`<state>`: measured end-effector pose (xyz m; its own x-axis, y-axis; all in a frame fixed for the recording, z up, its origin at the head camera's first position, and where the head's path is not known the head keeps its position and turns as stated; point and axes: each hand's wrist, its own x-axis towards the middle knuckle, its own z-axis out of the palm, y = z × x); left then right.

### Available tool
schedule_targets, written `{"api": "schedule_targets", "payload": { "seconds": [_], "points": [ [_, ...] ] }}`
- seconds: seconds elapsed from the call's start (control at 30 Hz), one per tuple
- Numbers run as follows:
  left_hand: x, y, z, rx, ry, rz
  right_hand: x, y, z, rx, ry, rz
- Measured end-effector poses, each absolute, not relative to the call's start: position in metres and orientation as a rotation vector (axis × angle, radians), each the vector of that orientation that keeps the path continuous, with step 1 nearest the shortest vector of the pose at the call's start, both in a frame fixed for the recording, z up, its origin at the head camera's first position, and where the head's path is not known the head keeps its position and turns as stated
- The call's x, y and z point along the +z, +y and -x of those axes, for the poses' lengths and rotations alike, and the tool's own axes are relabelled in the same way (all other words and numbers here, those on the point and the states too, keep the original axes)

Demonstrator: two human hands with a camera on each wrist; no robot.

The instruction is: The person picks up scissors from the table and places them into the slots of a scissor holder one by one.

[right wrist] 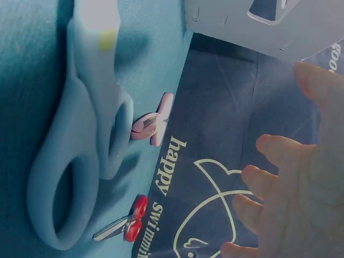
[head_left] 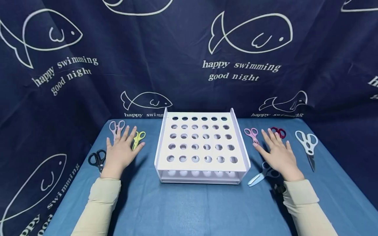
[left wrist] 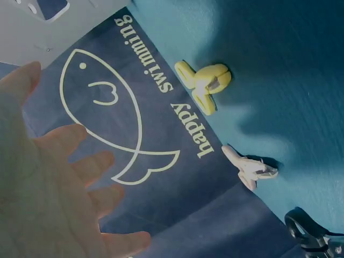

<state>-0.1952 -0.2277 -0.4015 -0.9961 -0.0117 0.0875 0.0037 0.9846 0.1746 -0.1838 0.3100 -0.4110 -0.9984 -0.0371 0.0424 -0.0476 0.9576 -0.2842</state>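
Note:
My left hand (head_left: 120, 154) is spread with straight fingers above the table's left side, holding nothing. Around it lie black scissors (head_left: 97, 158), pale pink scissors (head_left: 116, 127) and yellow scissors (head_left: 138, 139), the latter two partly covered by the hand in the head view. Over on the right, my right hand (head_left: 278, 154) is likewise spread, palm down and holding nothing. Pink scissors (head_left: 251, 133) and red-handled scissors (head_left: 279, 131) lie by its fingertips. Light blue scissors (right wrist: 80, 123) lie below its thumb side, and white-handled scissors (head_left: 307, 144) rest farther right.
Between the hands stands a white rack (head_left: 200, 141) with rows of round holes and raised side walls. Blue cloth covers the table (head_left: 189, 209). Behind it hangs a dark blue curtain (head_left: 183, 59) printed with fish and lettering. A small dark item (head_left: 279, 188) lies near the right cuff.

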Motion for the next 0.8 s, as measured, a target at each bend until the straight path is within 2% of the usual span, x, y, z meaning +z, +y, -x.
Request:
{"api": "schedule_targets", "payload": {
  "seconds": [0.13,0.27,0.5,0.8],
  "points": [
    [-0.403,-0.232,0.196,-0.372,-3.015,0.044,-0.408,0.309,0.186,0.600,-3.038,-0.121],
    [-0.403,-0.234,0.200,-0.670,-2.966,0.078,-0.401,0.307,0.188,0.880,-2.990,-0.149],
    [-0.397,-0.229,0.205,-1.167,-2.847,-0.013,-0.391,0.299,0.188,1.060,-2.915,-0.120],
    [-0.390,-0.215,0.207,-1.537,-2.669,0.151,-0.384,0.283,0.189,1.285,-2.758,-0.177]
  ]
}}
